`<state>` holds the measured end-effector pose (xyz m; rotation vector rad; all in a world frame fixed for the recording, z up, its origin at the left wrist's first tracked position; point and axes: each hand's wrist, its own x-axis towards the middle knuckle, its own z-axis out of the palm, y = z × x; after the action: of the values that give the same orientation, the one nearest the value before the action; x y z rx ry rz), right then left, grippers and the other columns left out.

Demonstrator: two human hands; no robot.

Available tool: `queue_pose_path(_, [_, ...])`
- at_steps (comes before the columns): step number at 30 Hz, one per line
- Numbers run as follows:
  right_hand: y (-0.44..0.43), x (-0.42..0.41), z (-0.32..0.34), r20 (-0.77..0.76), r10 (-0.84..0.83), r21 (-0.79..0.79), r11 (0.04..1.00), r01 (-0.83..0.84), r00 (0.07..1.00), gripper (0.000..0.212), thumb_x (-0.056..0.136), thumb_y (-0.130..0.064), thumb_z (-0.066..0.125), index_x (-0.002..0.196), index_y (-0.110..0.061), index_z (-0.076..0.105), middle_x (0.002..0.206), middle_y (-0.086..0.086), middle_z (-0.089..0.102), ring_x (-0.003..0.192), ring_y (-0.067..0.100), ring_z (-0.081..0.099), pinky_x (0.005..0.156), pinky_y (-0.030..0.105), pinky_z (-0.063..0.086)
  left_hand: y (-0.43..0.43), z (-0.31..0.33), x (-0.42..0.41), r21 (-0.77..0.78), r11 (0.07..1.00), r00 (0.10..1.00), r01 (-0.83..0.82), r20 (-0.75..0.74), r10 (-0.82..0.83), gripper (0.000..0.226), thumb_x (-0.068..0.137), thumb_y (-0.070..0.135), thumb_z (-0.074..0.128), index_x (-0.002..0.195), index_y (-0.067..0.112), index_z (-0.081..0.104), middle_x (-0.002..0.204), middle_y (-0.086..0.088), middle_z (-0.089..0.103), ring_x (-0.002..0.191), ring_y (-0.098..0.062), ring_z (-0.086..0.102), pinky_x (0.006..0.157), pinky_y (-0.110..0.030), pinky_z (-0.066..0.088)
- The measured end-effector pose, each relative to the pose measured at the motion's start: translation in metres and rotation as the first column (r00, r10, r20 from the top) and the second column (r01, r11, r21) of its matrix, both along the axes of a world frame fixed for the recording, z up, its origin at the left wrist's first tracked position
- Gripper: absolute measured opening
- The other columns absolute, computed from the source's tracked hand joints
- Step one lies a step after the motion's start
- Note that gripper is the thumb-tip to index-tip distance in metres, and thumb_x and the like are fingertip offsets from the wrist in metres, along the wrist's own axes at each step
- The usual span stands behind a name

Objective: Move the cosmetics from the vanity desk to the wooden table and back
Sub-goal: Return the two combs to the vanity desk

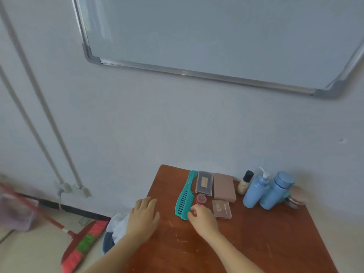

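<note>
With the left hand (144,214) flat and empty on the counter (256,243), the right hand (201,215) pinched at the teal comb (184,196) beside the round pink pot (201,199); lifting it cleanly probably meant avoiding that pot.

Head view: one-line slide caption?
Right hand pinches the teal comb on the wooden table beside lined-up cosmetics; left hand rests flat.

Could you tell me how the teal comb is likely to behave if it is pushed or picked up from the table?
The teal comb looks like thin moulded plastic, so it is probably light and fairly stiff. Lying flat on the wooden table, it should slide rather than roll or tip. Its wide teeth might snag the small round pot beside it, which the right hand is near.
</note>
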<state>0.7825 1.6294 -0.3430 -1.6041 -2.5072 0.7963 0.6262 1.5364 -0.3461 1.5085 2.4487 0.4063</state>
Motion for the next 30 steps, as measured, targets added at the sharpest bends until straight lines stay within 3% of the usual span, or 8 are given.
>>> queue_pose_path(5, [0.021,-0.018,-0.018,0.047,-0.053,0.009,0.999,0.053,0.997,0.019,0.094,-0.036,0.044,0.097,-0.018,0.052,0.113,-0.002,0.06,0.096,0.012,0.062,0.057,0.018,0.043,0.023,-0.026,-0.005,-0.092,0.995,0.998,0.048,0.05,-0.043,0.046,0.095,0.032,0.031,0.14,0.021,0.028,0.149,0.005,0.024,0.137,-0.017,0.018,0.112,-0.033,0.02])
queue_pose_path(7, [0.024,-0.027,-0.022,0.087,-0.081,0.027,0.997,0.078,0.993,0.024,0.094,-0.038,0.045,0.102,-0.017,0.051,0.115,0.0,0.058,0.101,0.014,0.059,0.066,0.024,0.048,0.034,-0.031,-0.01,-0.1,0.992,0.996,0.075,0.046,-0.071,0.043,0.093,0.029,0.034,0.135,0.019,0.04,0.141,0.003,0.037,0.132,-0.019,0.031,0.107,-0.035,0.03])
queue_pose_path(10, [0.02,-0.038,-0.029,0.139,-0.117,0.084,0.991,0.107,0.983,0.04,0.092,-0.039,0.047,0.123,-0.013,0.044,0.123,0.004,0.051,0.113,0.019,0.049,0.084,0.028,0.048,0.045,-0.044,-0.014,-0.048,0.983,0.983,0.177,0.062,-0.174,0.042,0.075,0.032,0.036,0.095,0.018,0.07,0.099,0.004,0.067,0.092,-0.018,0.065,0.073,-0.033,0.055])
queue_pose_path(11, [0.018,-0.041,-0.03,0.157,-0.134,0.097,0.988,0.119,0.978,0.044,0.092,-0.039,0.048,0.127,-0.013,0.042,0.125,0.005,0.049,0.115,0.02,0.046,0.087,0.028,0.047,0.045,-0.05,-0.017,-0.041,0.979,0.979,0.202,0.039,-0.2,0.043,0.071,0.033,0.035,0.088,0.019,0.072,0.092,0.005,0.069,0.085,-0.016,0.066,0.067,-0.032,0.055])
queue_pose_path(16, [0.012,-0.055,-0.03,0.213,-0.278,0.11,0.959,0.26,0.937,0.042,0.092,-0.03,0.049,0.131,-0.015,0.039,0.129,0.003,0.047,0.119,0.02,0.043,0.094,0.028,0.042,0.046,-0.066,-0.032,0.094,0.955,0.959,0.282,0.007,-0.284,0.043,0.068,0.031,0.036,0.086,0.015,0.072,0.091,0.0,0.069,0.093,-0.014,0.045,0.067,-0.036,0.055])
queue_pose_path(19, [0.011,-0.065,-0.03,0.228,-0.398,0.123,0.917,0.379,0.889,0.04,0.091,-0.023,0.051,0.129,-0.018,0.041,0.127,0.002,0.047,0.118,0.02,0.042,0.093,0.028,0.042,0.047,-0.07,-0.034,0.057,0.951,0.951,0.305,0.033,-0.307,0.044,0.067,0.03,0.036,0.084,0.011,0.073,0.091,-0.005,0.07,0.089,-0.022,0.06,0.066,-0.039,0.054])
queue_pose_path(26, [0.005,-0.068,-0.016,0.223,-0.519,0.136,0.855,0.501,0.825,0.054,0.088,-0.021,0.055,0.137,-0.022,0.032,0.125,0.003,0.048,0.118,0.02,0.044,0.091,0.028,0.044,0.058,-0.054,-0.029,-0.082,0.943,0.945,0.321,0.089,-0.314,0.05,0.07,0.032,0.037,0.099,0.006,0.068,0.089,-0.012,0.066,0.081,-0.032,0.063,0.063,-0.042,0.051])
queue_pose_path(30, [-0.003,-0.044,0.003,0.121,-0.527,0.188,0.844,0.502,0.841,0.059,0.088,-0.021,0.055,0.14,-0.025,0.028,0.135,0.0,0.042,0.123,0.015,0.041,0.089,0.023,0.044,0.076,-0.044,-0.009,-0.132,0.953,0.962,0.273,0.062,-0.267,0.06,0.089,0.05,0.039,0.139,0.019,0.027,0.136,-0.005,0.04,0.126,-0.025,0.035,0.099,-0.039,0.035])
